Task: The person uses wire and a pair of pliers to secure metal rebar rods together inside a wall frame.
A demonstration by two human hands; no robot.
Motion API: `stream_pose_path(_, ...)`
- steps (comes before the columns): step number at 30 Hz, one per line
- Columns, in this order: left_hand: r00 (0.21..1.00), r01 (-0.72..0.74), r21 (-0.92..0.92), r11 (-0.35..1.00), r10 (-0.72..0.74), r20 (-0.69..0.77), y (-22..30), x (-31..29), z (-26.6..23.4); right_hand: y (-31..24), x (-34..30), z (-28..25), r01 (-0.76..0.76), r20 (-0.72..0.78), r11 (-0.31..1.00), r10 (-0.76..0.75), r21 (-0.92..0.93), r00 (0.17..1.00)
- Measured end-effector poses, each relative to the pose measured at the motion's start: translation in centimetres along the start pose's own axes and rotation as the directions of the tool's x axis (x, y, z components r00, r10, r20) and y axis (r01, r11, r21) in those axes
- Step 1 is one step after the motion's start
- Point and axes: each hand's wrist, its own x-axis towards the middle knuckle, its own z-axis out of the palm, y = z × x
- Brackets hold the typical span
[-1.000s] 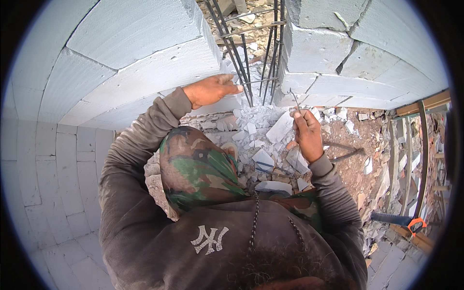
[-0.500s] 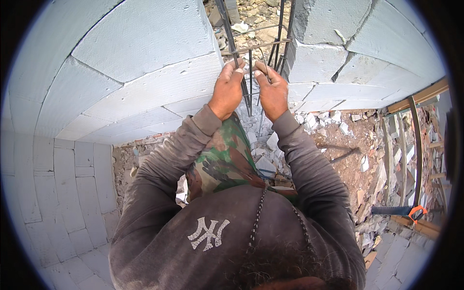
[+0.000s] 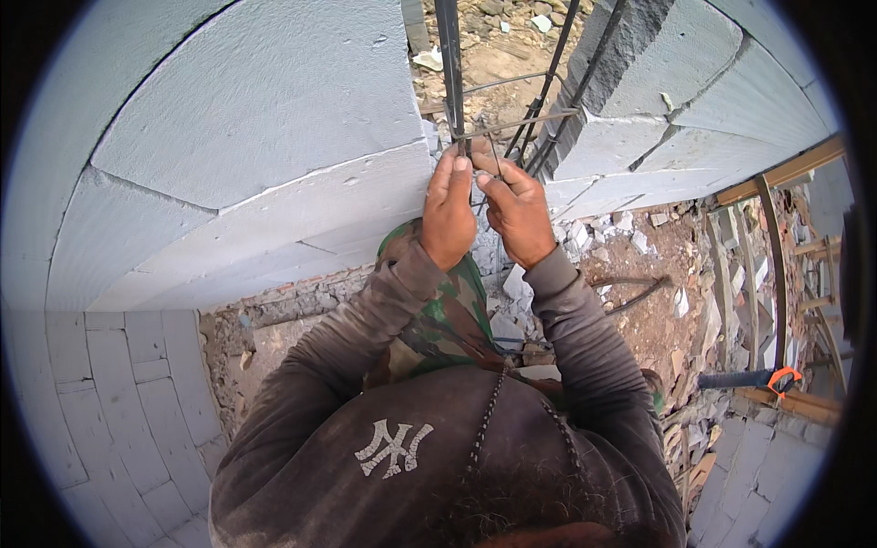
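Observation:
A cage of dark steel rebar (image 3: 451, 68) rises between two light block walls, with thin cross ties (image 3: 521, 122) bent around its bars. My left hand (image 3: 448, 215) is closed on the near left upright bar, its thumb pressed against the steel just under a cross tie. Beside it, my right hand (image 3: 518, 212) pinches a thin dark wire (image 3: 495, 146) that curves up from its fingers. The fingertips of both hands nearly meet at the bar, and their far sides are hidden.
Block wall (image 3: 265, 110) stands close on the left, another block wall (image 3: 667, 82) on the right. Block rubble (image 3: 630, 228) covers the ground. A bent rebar piece (image 3: 639, 290) lies there. At the far right, a handsaw (image 3: 740, 378) with an orange-and-black handle rests by wooden boards (image 3: 795, 402).
My view has shifted, the cage now leaning more to the right. My hands have come closer together, the right fingers now reaching to the left bar.

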Motion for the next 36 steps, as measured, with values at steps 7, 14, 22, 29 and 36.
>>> stream_pose_path(7, 0.999, -0.031, 0.017, 0.999, 0.031, 0.012, -0.9, 0.3, -0.1, -1.7, -1.0, -0.2, -0.038, -0.042, 0.999, 0.038, 0.006, 0.998)
stream_pose_path(14, 0.999, 0.034, 0.030, 0.999, -0.035, 0.027, -1.2, 0.2, -0.7, -2.0, -0.1, 0.1, 0.260, -0.096, 0.853, -0.337, -0.453, 0.937)
stream_pose_path(22, 0.998, 0.019, -0.277, 0.961, 0.001, 0.069, -2.7, 1.6, -1.2, -5.2, 1.2, -0.1, 0.457, 0.179, 0.517, -0.498, -0.724, 0.848)
stream_pose_path(29, 0.995, 0.080, -0.360, 0.929, -0.050, 0.090, -1.1, 0.8, -0.8, -5.2, 2.3, 0.1, 0.508, 0.283, 0.301, -0.558, -0.807, 0.780)
stream_pose_path(36, 0.997, 0.003, -0.316, 0.949, 0.023, 0.080, -0.5, 0.5, -0.4, -4.1, 3.4, 0.0, 0.424, 0.199, 0.499, -0.442, -0.755, 0.875)
